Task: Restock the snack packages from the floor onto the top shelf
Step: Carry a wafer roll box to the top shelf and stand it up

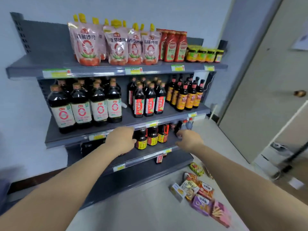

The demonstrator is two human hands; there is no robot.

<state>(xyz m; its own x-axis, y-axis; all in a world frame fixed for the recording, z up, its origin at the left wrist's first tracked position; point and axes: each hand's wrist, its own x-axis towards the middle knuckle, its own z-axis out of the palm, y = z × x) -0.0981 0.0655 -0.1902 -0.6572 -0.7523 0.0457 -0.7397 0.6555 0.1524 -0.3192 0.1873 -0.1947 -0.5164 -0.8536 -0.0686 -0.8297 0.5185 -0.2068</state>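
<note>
The bright snack packages (pixel 200 192) (red, yellow, purple and pink boxes and bags) lie in a loose pile on the pale grey floor (pixel 150 205), near the right front corner of the bottom shelf; none of them is up on the grey metal top shelf (pixel 26 70); so I think the job is at its very start, at the reach-and-pick-up step. The left hand (pixel 120 140) hangs in front of the third shelf down, close to the small dark sauce bottles (pixel 150 136); its fingers are loosely curled and I see nothing in them. The right hand (pixel 190 139) is near the right end of that same shelf; its fingers are loosely curled too, and hold nothing; both hands are well apart from the pile. Next, I think, a hand must go down and to the right and take hold of one pack, then lift it high; the left end of the top shelf is bare, beside the pink tomato sauce pouches (pixel 115 45); that looks like a good spot.
</note>
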